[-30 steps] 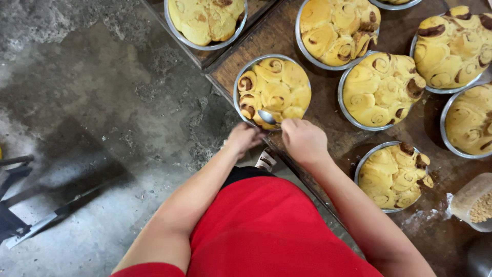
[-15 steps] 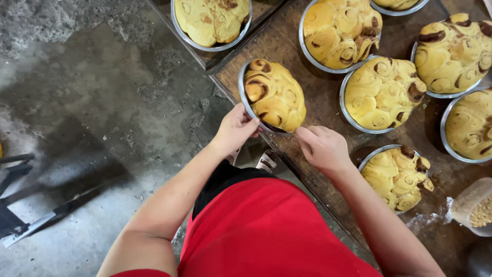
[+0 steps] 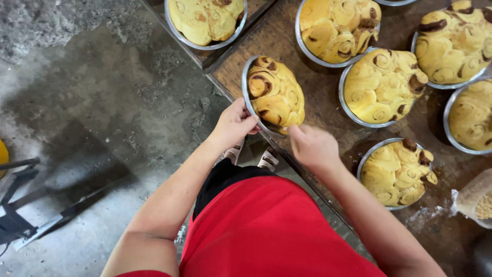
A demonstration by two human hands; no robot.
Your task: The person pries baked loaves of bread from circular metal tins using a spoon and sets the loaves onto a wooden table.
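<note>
Grey concrete floor, stained and rough, filled the left of the view, with a dark metal stand lying at its lower edge. Next came the left hand, its fingers clasped on the near rim of a round metal pan. A second before, that pan had sat flat on the wooden table with a spoon worked along its edge; half a second before, it was already lifting. At this moment it stood tipped well up on its side, and the swirled yellow loaf with its brown spirals bulged out of it toward the right, seemingly loosened from the metal. The right hand had dropped from the pan's edge to just below the loaf, fingers curled, fingertips near or touching the lower crust; whether it still held the spoon I could not tell. The change suggested the loaf was coming free of its pan. Further right, five more pans of the same bread lay flat and undisturbed on the table, and a clear jar of grain stood at the far right edge.
</note>
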